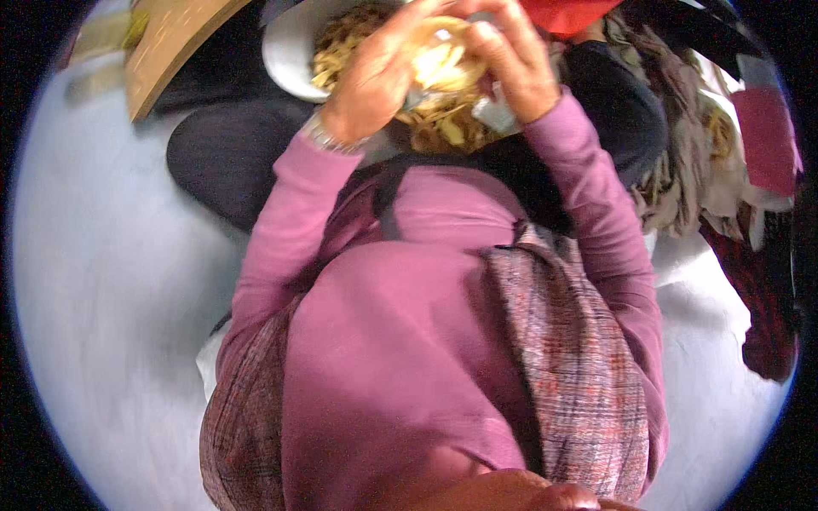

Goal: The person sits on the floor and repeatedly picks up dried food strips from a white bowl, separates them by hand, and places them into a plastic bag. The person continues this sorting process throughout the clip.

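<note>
My left hand [374,83], with a metal-band watch [332,135] at its wrist, is raised at the top of the view. My right hand [511,61] faces it, fingers bent. Between both hands is a round, pale yellow thing [447,57], brightly lit and blurred; its kind is unclear. Both hands seem to hold it at its sides. Below it lie brown and yellowish pieces [447,131], perhaps peelings or dried slices. A white bowl [287,57] with similar strips stands behind my left hand. Something pale and glossy [495,112] shows under my right hand.
A wooden board or tabletop edge [172,48] is at the upper left. Something red [569,13] lies at the top. Heaped greyish-brown cloth or husk-like strips [684,147] are at the right, beside a dark pink item [767,140]. My bent legs flank the work; the floor [108,255] is pale.
</note>
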